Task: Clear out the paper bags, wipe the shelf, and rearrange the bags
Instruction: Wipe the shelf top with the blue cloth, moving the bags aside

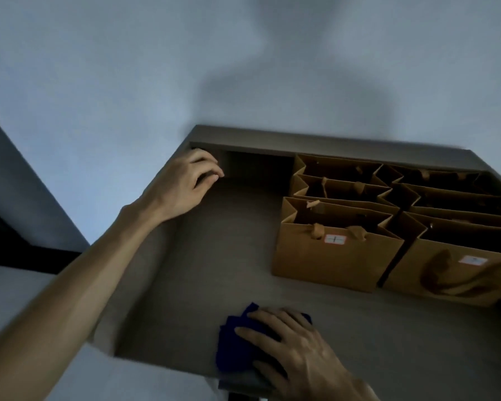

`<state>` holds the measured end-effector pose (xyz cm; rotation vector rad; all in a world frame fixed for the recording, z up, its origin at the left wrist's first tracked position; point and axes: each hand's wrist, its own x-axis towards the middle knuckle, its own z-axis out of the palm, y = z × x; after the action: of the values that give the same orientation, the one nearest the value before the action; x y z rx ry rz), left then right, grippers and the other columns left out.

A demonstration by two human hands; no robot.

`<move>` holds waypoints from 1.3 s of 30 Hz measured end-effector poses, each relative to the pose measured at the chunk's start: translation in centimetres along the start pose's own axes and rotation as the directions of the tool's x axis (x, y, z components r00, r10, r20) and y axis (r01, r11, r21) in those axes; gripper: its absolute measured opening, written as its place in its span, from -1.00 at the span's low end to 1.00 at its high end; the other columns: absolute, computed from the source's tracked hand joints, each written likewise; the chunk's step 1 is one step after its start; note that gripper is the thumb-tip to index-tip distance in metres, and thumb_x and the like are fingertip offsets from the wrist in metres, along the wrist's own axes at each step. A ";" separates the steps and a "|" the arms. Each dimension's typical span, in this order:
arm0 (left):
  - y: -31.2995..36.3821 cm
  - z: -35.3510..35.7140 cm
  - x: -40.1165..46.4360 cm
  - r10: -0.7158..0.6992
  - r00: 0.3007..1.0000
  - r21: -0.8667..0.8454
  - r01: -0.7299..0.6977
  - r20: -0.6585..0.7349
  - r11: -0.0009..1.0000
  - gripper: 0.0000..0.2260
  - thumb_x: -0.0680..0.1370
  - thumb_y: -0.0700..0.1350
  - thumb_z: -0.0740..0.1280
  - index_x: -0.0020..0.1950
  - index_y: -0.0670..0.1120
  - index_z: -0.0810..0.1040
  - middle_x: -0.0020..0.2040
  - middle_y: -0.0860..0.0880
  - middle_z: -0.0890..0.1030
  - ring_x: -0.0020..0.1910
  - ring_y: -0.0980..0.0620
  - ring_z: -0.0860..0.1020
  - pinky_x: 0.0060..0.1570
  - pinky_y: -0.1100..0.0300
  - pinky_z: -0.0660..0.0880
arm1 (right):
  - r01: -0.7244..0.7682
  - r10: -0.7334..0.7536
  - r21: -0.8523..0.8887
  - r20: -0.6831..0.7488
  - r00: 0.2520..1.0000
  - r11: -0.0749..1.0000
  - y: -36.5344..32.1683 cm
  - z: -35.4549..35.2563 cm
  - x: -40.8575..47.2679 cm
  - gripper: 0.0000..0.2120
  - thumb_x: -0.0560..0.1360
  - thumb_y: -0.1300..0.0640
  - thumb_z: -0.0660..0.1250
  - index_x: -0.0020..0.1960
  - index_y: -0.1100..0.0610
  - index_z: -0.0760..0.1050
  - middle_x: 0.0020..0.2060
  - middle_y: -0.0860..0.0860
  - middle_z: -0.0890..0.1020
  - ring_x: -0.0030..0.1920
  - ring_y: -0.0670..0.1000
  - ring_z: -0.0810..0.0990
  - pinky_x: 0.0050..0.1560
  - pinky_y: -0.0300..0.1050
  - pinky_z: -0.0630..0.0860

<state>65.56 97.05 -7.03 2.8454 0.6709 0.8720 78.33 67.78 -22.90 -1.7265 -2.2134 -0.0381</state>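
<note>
At far left, the left hand (185, 180) reaches to the shelf's (214, 256) back corner, fingers loosely curled, holding nothing. Front centre, the right hand (289, 345) presses a blue cloth (235, 342) flat on the shelf. At right stand brown paper bags (336, 250) in rows: light, crushable, best lifted by their handles.

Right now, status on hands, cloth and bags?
Left hand at shelf's back corner, fingers curled, holding nothing. Right hand pressing blue cloth flat near front edge. Paper bags standing at right.
</note>
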 end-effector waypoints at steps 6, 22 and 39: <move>-4.0 0.5 -2.6 -0.163 0.987 0.044 0.162 0.007 0.986 -0.83 0.56 -0.13 0.33 0.13 -0.04 0.62 0.23 -0.03 0.50 0.24 -0.03 0.44 0.26 0.08 0.38 | -0.119 0.123 0.089 -0.043 0.991 0.989 -1.5 1.8 6.9 -0.54 0.60 -0.16 0.16 0.48 -0.10 0.28 0.41 -0.04 0.44 0.37 0.00 0.44 0.36 0.01 0.39; -5.2 2.3 -5.1 -0.080 0.996 0.165 0.075 0.024 0.983 -0.83 0.56 -0.21 0.30 0.08 -0.05 0.64 0.22 -0.05 0.54 0.29 -0.05 0.45 0.50 0.10 0.07 | -0.214 0.216 0.052 -0.043 0.975 0.975 -3.8 4.4 16.4 -0.57 0.60 -0.20 0.16 0.41 -0.09 0.38 0.36 -0.02 0.49 0.29 0.01 0.50 0.31 0.03 0.44; -5.9 2.9 -4.8 -0.063 0.998 0.156 0.065 -0.015 0.986 -0.83 0.56 -0.21 0.29 0.07 -0.04 0.63 0.04 0.01 0.61 0.18 0.01 0.52 0.50 0.11 0.08 | -0.114 0.110 0.082 0.057 0.992 0.990 -0.8 4.6 20.1 -0.53 0.58 -0.16 0.10 0.43 -0.04 0.38 0.37 0.03 0.49 0.28 0.10 0.52 0.28 0.11 0.46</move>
<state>61.33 100.33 -13.11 2.9383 0.8633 0.8604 72.26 87.43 -21.56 -1.8212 -2.1176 0.1275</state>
